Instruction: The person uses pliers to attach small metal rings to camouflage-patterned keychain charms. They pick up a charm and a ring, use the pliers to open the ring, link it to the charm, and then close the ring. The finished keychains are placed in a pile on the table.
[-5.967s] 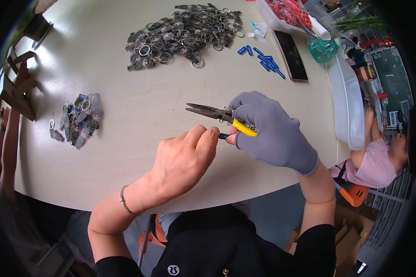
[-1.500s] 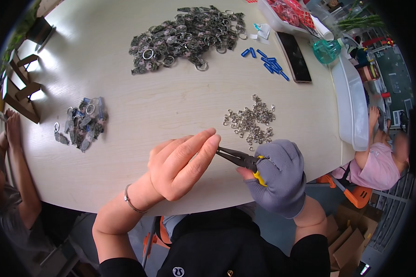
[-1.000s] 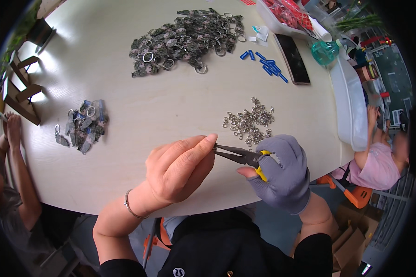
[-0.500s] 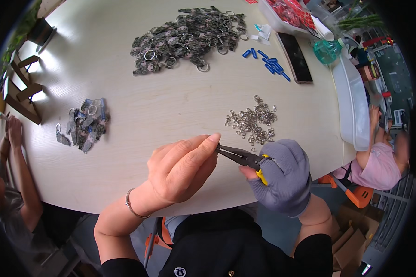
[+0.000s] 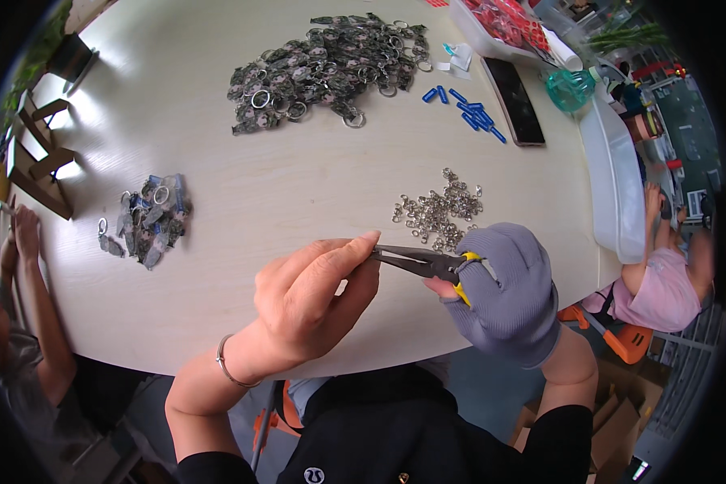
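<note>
My right hand (image 5: pixel 508 298), in a grey glove with a bare thumb tip, grips yellow-handled needle-nose pliers (image 5: pixel 421 260). Their dark jaws point left and reach the fingertips of my bare left hand (image 5: pixel 308 302). Thumb and forefinger of that hand are pinched together at the jaw tips; whatever they hold is too small and covered to make out. Just beyond the pliers lies a heap of small silvery metal clasps or rings (image 5: pixel 440 210).
Camouflage-patterned pieces with key rings (image 5: pixel 323 73) form a large pile at the back; a smaller pile (image 5: pixel 155 214) lies left. Blue cylinders (image 5: pixel 476 117), a phone (image 5: pixel 515 101), a white tub (image 5: pixel 611 177) and a green bottle (image 5: pixel 571 90) are at right. Other people sit on both sides.
My right hand has shifted slightly right and up, and the pliers now lie more level. The pliers' tips and my left fingertips have moved slightly left.
</note>
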The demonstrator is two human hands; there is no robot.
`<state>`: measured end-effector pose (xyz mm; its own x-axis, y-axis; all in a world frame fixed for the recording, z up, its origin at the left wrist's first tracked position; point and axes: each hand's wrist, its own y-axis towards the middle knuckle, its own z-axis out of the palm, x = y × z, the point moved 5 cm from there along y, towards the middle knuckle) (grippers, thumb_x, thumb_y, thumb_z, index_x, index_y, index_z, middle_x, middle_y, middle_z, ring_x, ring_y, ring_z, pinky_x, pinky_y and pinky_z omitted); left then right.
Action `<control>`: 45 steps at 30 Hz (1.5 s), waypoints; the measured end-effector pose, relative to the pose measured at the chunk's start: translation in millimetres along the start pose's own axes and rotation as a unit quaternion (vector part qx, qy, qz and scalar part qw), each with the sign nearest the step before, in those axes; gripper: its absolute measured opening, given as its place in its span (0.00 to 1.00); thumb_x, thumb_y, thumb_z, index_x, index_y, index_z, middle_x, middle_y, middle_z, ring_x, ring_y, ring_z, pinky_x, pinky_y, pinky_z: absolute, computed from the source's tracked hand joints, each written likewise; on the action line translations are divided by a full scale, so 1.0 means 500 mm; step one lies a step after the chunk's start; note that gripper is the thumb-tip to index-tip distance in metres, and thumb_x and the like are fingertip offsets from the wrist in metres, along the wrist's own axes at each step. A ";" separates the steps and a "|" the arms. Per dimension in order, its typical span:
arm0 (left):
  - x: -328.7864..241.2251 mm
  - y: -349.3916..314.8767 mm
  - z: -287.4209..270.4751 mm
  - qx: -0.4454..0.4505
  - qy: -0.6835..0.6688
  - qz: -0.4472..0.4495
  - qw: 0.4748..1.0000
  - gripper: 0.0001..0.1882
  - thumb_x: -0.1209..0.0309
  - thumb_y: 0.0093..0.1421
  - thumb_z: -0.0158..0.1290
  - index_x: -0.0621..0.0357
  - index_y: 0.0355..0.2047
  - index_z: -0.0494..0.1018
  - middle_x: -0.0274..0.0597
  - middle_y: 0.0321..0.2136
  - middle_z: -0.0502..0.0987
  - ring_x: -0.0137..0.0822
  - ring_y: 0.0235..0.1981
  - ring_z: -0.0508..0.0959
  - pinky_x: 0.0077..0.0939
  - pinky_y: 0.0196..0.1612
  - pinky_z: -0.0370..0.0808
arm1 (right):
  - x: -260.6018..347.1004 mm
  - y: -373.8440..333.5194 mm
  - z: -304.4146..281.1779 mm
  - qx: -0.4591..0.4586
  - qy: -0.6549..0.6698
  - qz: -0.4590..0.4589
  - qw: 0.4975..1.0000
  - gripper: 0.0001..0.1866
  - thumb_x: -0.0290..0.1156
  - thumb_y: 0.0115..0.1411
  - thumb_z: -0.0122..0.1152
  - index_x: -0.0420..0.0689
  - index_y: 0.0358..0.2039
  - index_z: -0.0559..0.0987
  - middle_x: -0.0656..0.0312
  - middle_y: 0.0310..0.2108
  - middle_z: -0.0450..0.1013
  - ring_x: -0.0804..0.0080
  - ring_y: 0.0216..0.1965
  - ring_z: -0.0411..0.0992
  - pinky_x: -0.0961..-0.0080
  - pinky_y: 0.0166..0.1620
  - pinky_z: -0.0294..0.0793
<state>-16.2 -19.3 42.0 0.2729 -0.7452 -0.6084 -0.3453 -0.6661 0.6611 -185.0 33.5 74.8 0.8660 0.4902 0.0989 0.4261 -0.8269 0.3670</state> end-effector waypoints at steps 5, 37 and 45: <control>0.001 -0.001 -0.001 -0.018 0.005 0.011 1.000 0.14 0.85 0.45 0.61 0.67 0.35 0.77 0.42 0.22 0.78 0.30 0.17 0.76 0.20 0.18 0.71 | 0.011 -0.008 0.002 -0.002 0.012 0.030 0.999 0.15 0.31 0.42 0.72 0.38 0.25 0.74 0.54 0.32 0.69 0.55 0.35 0.68 0.61 0.35 0.69; 0.156 0.025 -0.122 0.051 0.384 -0.150 0.910 0.04 0.75 0.57 0.56 0.61 0.33 0.78 0.42 0.26 0.78 0.42 0.29 0.78 0.32 0.35 0.74 | -0.074 -0.005 0.052 -0.026 0.099 0.037 0.994 0.16 0.32 0.42 0.74 0.41 0.21 0.72 0.54 0.34 0.71 0.58 0.36 0.69 0.64 0.39 0.69; 0.239 -0.030 -0.180 0.103 0.559 -0.164 0.806 0.12 0.71 0.55 0.59 0.58 0.40 0.77 0.43 0.43 0.74 0.45 0.45 0.74 0.37 0.44 0.74 | -0.108 -0.039 0.059 -0.031 0.109 0.086 0.990 0.16 0.30 0.42 0.74 0.39 0.22 0.73 0.53 0.34 0.71 0.57 0.36 0.69 0.65 0.37 0.69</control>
<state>102.4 -101.3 -1.0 0.9788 -0.1680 0.1172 -0.2009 -0.8994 0.3882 -232.3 15.2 35.0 0.8444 0.3972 0.3595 0.2551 -0.8882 0.3823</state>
